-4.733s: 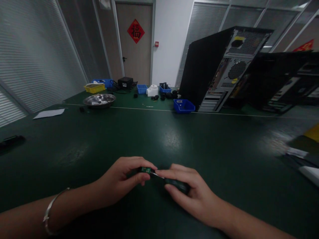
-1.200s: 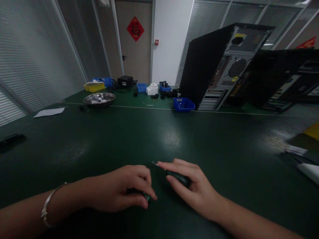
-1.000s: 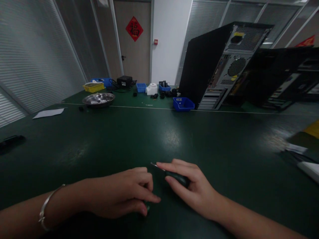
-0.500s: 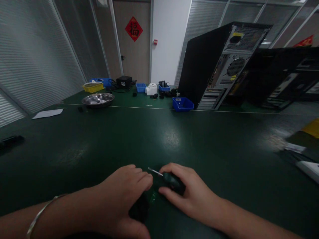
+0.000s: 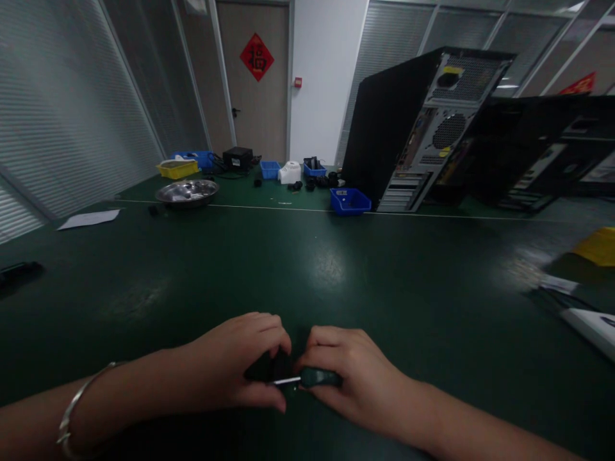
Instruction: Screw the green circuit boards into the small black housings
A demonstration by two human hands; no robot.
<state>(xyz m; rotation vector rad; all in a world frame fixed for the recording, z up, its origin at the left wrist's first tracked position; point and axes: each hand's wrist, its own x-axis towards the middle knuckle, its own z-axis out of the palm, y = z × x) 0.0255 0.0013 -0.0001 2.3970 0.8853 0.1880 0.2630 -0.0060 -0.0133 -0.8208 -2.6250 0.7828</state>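
My right hand [image 5: 353, 374] is closed around the dark green handle of a screwdriver [image 5: 319, 378]. Its short metal shaft points left, and the tip meets or lies just in front of a dark object in my left hand. That black object [image 5: 277, 366] sits between the thumb and curled fingers of my left hand [image 5: 257, 358]; its kind cannot be made out in the shadow. Both hands are close together, low over the green table [image 5: 288, 269].
A metal bowl [image 5: 187, 193], a blue bin [image 5: 350, 201] and a white plastic part [image 5: 290, 173] stand at the back. A black computer tower [image 5: 384, 128] rises at the back right. Paper [image 5: 89, 219] lies at left, with a black object [image 5: 22, 272] nearer.
The screwdriver has swung down and left, so its shaft now reaches the dark object. My right fingers have closed further round the handle. My left hand has turned, showing its thumb.
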